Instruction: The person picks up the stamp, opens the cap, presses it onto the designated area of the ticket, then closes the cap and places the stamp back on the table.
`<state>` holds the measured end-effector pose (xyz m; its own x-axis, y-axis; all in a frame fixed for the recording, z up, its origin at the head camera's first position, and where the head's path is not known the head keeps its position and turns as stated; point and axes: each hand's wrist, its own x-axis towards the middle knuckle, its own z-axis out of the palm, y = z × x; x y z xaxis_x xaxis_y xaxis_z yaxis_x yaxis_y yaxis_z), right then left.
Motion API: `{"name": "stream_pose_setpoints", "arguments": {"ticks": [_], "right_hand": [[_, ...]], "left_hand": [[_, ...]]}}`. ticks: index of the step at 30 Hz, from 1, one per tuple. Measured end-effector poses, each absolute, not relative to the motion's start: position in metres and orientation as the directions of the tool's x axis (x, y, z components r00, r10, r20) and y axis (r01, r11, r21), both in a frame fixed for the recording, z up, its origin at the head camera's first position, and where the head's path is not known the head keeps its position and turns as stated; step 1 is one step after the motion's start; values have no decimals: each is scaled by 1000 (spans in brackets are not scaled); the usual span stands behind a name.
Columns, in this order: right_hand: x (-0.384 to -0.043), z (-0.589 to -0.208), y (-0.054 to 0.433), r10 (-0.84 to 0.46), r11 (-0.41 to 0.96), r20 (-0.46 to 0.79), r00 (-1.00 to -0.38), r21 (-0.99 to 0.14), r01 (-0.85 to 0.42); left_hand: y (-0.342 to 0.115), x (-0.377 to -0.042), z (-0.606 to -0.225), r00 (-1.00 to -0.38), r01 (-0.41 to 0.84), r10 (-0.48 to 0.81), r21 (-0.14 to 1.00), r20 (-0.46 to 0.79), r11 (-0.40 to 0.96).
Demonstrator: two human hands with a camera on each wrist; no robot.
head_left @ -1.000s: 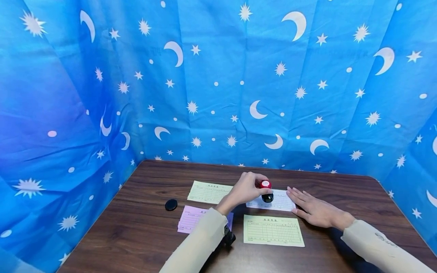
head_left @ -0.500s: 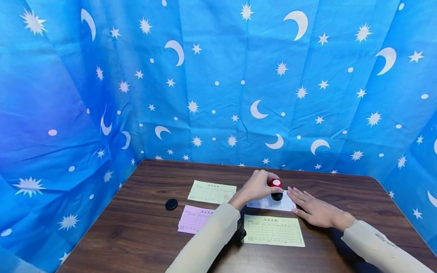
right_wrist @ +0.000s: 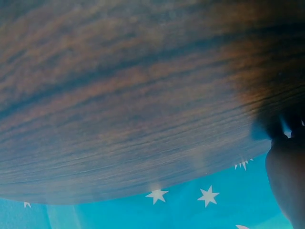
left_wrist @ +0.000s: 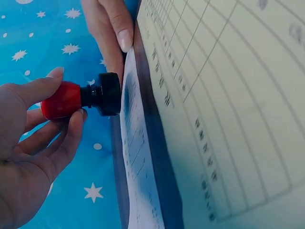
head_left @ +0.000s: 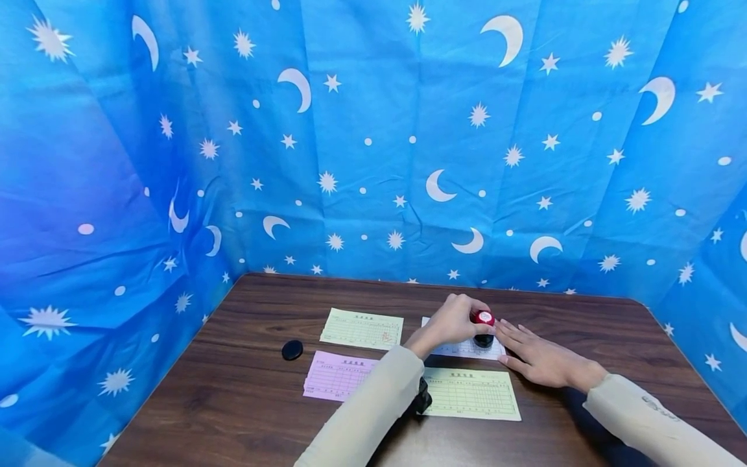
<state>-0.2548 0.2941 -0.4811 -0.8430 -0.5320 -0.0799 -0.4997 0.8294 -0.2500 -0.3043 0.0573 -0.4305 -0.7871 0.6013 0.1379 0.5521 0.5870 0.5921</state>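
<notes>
My left hand grips the red knob of a round stamp, thumb on one side and fingers on the other. In the left wrist view the stamp's black base faces the white form at very close range; whether it touches the paper I cannot tell. Flat beside it, my right hand rests its fingertips on the right end of the white form. Only a dark edge of the right hand appears in the right wrist view.
A green form with a red mark lies at back left, a purple form in front of it. Partly behind the left sleeve is a yellow-green form. A black round cap sits far left on the wooden table.
My left hand has carried the stamp rightward over the white form, toward the right hand. The red mark on the green form has come into view. My right hand stays in place.
</notes>
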Motion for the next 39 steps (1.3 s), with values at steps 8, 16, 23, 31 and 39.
{"name": "stream_pose_setpoints", "arguments": {"ticks": [8,16,23,31,39], "right_hand": [[-255,-479,292,-497,850,-114,-860,-263,-456],[-256,-481,291,-497,851,-114,-860,-256,-458],[-255,-481,292,-493,854,-116,-862,-257,-453],[-254,-480,293,-505,847,-99,-857,-247,-471],[-253,-479,293,-495,851,-102,-863,-257,-458]], "left_hand": [[66,-299,-433,-780,560,613,579,128,592],[69,-299,-436,-762,583,633,568,134,582],[70,-299,-439,-760,583,638,561,121,588],[74,-296,-438,-760,587,641,534,106,608],[78,-294,-438,-772,572,630,526,86,630]]}}
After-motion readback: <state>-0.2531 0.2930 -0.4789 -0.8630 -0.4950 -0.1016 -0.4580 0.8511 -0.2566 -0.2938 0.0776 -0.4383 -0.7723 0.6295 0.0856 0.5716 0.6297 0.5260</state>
